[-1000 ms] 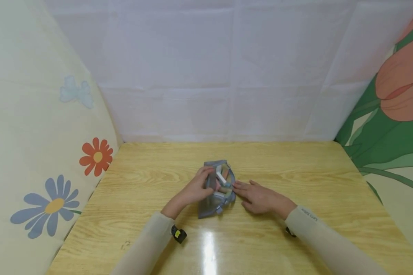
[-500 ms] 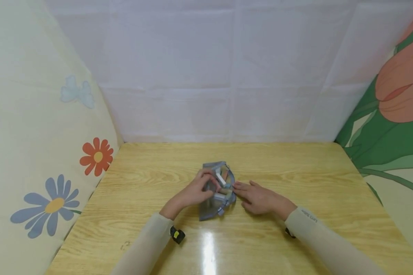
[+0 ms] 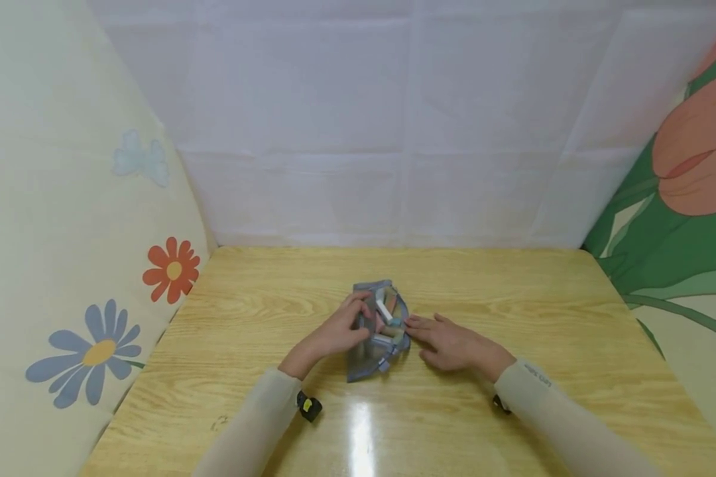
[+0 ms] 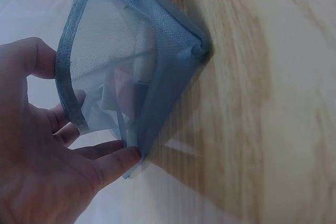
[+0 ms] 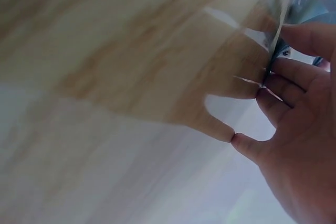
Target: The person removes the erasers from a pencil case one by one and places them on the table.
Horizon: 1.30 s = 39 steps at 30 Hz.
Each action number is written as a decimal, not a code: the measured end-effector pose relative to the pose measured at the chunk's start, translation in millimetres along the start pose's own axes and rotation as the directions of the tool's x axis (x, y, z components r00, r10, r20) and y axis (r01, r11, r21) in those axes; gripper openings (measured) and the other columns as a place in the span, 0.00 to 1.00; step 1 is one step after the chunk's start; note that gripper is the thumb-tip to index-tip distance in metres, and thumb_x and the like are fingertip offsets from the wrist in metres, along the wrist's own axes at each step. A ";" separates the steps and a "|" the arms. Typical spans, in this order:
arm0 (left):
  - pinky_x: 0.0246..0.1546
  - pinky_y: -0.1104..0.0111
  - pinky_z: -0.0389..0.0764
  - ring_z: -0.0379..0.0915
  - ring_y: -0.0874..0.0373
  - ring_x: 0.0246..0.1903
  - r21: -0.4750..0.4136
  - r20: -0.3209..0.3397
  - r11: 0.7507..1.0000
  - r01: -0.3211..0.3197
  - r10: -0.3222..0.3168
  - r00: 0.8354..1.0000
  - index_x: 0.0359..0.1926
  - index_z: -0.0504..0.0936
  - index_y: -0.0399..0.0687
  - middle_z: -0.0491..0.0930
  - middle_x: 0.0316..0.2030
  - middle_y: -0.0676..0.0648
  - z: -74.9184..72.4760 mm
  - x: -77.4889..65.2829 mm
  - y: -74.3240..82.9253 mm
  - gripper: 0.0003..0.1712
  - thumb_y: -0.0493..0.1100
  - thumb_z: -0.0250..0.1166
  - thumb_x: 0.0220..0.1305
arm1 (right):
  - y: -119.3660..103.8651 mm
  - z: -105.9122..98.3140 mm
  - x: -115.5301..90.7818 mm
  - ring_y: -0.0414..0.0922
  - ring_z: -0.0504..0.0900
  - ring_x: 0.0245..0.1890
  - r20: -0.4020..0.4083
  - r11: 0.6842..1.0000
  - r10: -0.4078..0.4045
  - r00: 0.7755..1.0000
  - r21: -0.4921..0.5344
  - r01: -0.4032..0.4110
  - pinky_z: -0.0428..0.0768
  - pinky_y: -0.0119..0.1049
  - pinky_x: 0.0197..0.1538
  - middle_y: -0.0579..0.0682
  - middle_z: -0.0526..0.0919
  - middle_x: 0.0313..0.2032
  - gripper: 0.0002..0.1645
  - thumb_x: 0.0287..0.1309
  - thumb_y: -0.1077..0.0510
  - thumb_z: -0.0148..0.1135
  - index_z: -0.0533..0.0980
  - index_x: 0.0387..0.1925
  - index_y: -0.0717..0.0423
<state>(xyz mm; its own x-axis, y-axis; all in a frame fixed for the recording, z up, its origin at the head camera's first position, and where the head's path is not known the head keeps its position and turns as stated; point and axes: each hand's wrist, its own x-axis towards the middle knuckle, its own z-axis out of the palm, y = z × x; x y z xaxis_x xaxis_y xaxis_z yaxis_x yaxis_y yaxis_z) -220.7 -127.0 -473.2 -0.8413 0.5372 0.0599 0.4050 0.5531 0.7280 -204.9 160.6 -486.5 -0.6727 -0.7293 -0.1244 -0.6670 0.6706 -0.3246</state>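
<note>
A grey-blue mesh pouch (image 3: 364,361) with a zip along its edge stands tipped on the table (image 4: 236,103). Through its mesh show several small stick-like pieces (image 3: 384,309) in white, pink, orange and blue. My left hand (image 3: 334,328) is curled about the pouch's left side. In the left wrist view, one digit of the left hand (image 4: 58,171) lies at the ribbed rim and the others at the lower edge. On the opposite side, my right hand (image 3: 453,343) lies low with fingers fairly straight, their tips right at the pouch's zip edge and on the table.
A white cloth wall (image 3: 310,132) rises behind the table. Flower-printed cloths stand at the left (image 3: 95,218) and right (image 3: 692,199). A small black wrist device (image 3: 309,405) shows below the left sleeve.
The left fingers have shifted slightly at the pouch's side, and the pouch has turned a little. The right hand has stayed nearly still. The head view has shifted slightly.
</note>
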 end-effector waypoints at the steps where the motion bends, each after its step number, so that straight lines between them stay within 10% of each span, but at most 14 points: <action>1: 0.68 0.46 0.64 0.53 0.37 0.74 0.000 -0.001 1.000 0.003 -0.003 1.000 0.44 0.73 0.42 0.56 0.75 0.38 0.4 0.1 -0.5 0.13 0.40 0.61 0.58 | 0.0 -0.1 -0.1 0.52 0.57 0.77 0.000 1.000 0.001 1.000 0.005 -0.001 0.52 0.61 0.74 0.54 0.57 0.77 0.35 0.71 0.52 0.54 0.61 0.75 0.58; 20: 0.67 0.47 0.66 0.54 0.38 0.73 0.012 0.045 0.999 0.048 -0.048 0.998 0.45 0.70 0.48 0.51 0.78 0.42 5.1 -1.5 -0.6 0.12 0.43 0.59 0.61 | -1.6 -0.4 11.7 0.57 0.78 0.61 -0.203 0.990 0.040 0.978 0.140 -0.011 0.73 0.54 0.64 0.59 0.80 0.61 0.24 0.69 0.58 0.56 0.75 0.63 0.61; 39: 0.60 0.49 0.72 0.62 0.39 0.69 0.016 0.049 0.998 0.054 -0.055 0.997 0.46 0.68 0.52 0.49 0.79 0.45 5.3 -1.8 -4.6 0.12 0.46 0.59 0.64 | -18.6 -2.6 35.9 0.50 0.84 0.46 -0.296 0.856 0.365 0.883 0.480 -0.193 0.81 0.47 0.52 0.55 0.85 0.50 0.21 0.61 0.57 0.67 0.79 0.55 0.60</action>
<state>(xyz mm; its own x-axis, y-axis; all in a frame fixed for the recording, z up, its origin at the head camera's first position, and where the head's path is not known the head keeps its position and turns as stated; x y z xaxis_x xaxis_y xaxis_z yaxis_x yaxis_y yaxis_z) -219.2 -127.2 -480.3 -0.8435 0.5369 -0.0138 0.3645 0.5912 0.7195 -217.5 122.3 -482.6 -0.9320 -0.3591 0.0488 -0.2870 0.6494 -0.7042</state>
